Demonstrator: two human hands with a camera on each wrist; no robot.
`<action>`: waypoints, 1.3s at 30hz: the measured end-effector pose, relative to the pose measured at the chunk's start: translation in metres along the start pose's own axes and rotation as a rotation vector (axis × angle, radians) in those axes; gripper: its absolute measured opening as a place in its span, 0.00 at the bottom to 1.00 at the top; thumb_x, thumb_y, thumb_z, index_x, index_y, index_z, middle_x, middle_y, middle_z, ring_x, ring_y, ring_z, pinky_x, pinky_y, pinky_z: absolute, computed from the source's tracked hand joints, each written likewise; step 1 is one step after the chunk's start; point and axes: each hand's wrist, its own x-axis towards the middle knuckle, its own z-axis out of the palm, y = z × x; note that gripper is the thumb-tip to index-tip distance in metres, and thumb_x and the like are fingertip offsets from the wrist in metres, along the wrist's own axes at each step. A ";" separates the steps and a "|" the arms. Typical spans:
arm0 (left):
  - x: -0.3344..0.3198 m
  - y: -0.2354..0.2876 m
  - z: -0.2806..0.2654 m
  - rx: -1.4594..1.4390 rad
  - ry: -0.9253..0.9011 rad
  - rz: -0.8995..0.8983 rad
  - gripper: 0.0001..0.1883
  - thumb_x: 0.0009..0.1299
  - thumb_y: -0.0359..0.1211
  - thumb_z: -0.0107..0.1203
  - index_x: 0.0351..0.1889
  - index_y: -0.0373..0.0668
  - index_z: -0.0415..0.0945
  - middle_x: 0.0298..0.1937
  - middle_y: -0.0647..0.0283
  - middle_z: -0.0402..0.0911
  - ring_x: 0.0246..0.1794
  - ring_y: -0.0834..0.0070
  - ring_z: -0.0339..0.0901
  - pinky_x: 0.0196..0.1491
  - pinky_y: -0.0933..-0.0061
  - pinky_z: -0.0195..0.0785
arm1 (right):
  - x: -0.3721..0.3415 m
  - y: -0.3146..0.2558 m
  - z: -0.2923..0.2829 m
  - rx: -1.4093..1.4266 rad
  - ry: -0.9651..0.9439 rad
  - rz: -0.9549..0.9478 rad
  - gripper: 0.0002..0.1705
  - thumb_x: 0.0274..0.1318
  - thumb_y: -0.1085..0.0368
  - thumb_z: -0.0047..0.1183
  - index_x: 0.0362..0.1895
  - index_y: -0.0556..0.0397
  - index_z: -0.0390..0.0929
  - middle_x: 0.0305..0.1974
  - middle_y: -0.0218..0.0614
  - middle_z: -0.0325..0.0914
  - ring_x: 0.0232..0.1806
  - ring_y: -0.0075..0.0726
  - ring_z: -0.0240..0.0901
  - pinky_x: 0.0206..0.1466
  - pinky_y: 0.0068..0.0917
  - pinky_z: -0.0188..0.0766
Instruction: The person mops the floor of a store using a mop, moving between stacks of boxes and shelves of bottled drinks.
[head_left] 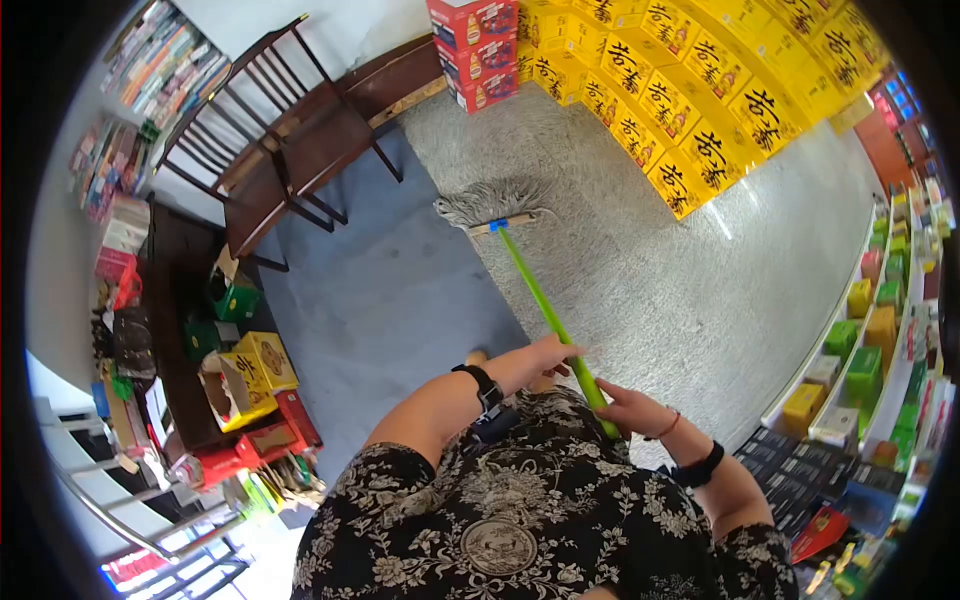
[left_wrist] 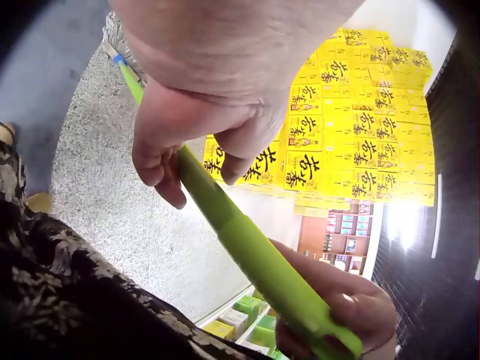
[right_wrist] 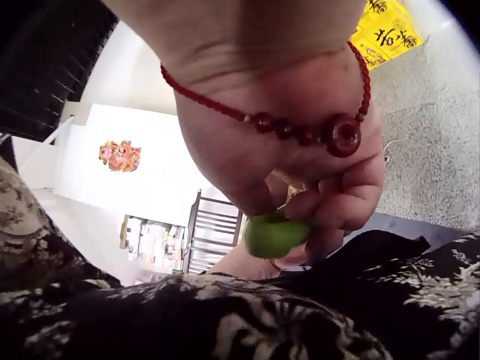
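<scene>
On the speckled grey floor point(head_left: 690, 300), reaching to the edge of a blue-grey patch point(head_left: 385, 300), lies the head of 1 mop point(head_left: 518, 262); its grey strands point(head_left: 497, 196) spread in a loose, stringy tangle along a pale, wood-coloured crossbar point(head_left: 518, 220), with a bright blue fitting point(head_left: 498, 226) where the handle point(head_left: 544, 305) joins; that handle is lime green and smooth, slanting back to the person's body and thicker towards the near end.

Both hands are curled round it; the left hand point(head_left: 550, 357) grips farther along, nearer the mop head, and the right hand point(head_left: 637, 411) holds it close to the end; a gap of bare green shows between the 2.

Fingers cover short stretches of the handle; in the left wrist view the strands are small and cut off from sight at 1 side by the wrist; in the right wrist view only a rounded green end peeps out, slightly blurred; whether that end touches the dark floral top point(head_left: 500, 500) is hard to tell.
</scene>
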 end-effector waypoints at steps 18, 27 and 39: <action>-0.255 -0.172 -0.114 -0.289 0.239 -0.090 0.14 0.66 0.34 0.45 0.47 0.40 0.62 0.32 0.60 0.71 0.23 0.71 0.72 0.25 0.71 0.69 | 0.244 -0.046 0.231 0.507 0.061 0.083 0.19 0.52 0.52 0.49 0.27 0.56 0.75 0.17 0.35 0.72 0.10 0.30 0.64 0.11 0.31 0.62; -0.308 -0.137 -0.117 -0.139 0.335 -0.206 0.13 0.65 0.32 0.45 0.47 0.47 0.61 0.30 0.62 0.68 0.17 0.75 0.69 0.16 0.76 0.61 | 0.296 -0.103 0.253 0.271 0.194 0.201 0.14 0.49 0.56 0.51 0.31 0.54 0.76 0.25 0.39 0.74 0.23 0.36 0.72 0.23 0.34 0.70; -0.149 0.000 -0.103 -0.034 0.396 -0.228 0.14 0.66 0.32 0.44 0.50 0.49 0.59 0.26 0.64 0.66 0.13 0.78 0.67 0.12 0.79 0.56 | 0.379 -0.096 0.057 -0.067 0.291 0.146 0.14 0.48 0.61 0.49 0.38 0.55 0.75 0.34 0.41 0.77 0.35 0.39 0.75 0.33 0.38 0.72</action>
